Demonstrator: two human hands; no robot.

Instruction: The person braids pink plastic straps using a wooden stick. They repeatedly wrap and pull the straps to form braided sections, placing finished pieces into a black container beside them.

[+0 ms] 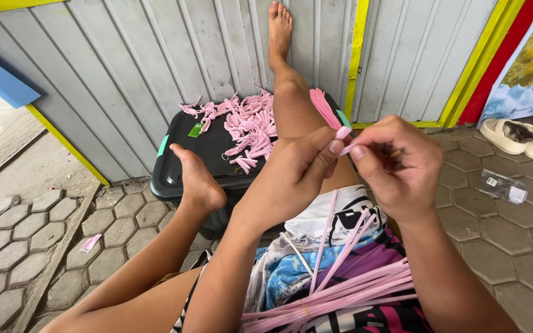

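you sat on the hexagonal paving with both legs stretched out, your left foot propped on a black plastic bin and the other against the grey corrugated wall. your left hand pinched a small pink folded piece between thumb and fingertips, and your right hand closed on the same piece from the other side, with what looked like a thin stick tucked under its fingers. a fan of pink strips stood up just behind the pinch. finished pink pieces lay heaped on the bin's lid, and a bundle of long pink strips rested across your lap. a pair of pale sandals and a clear plastic wrapper lay off to your right. the grip was on a very small fold, so a slip of either thumb might have let it spring open; the lap bundle, lying loose, could have slid to the ground if you shifted your legs, and a nudge of the foot could have scattered the heap.
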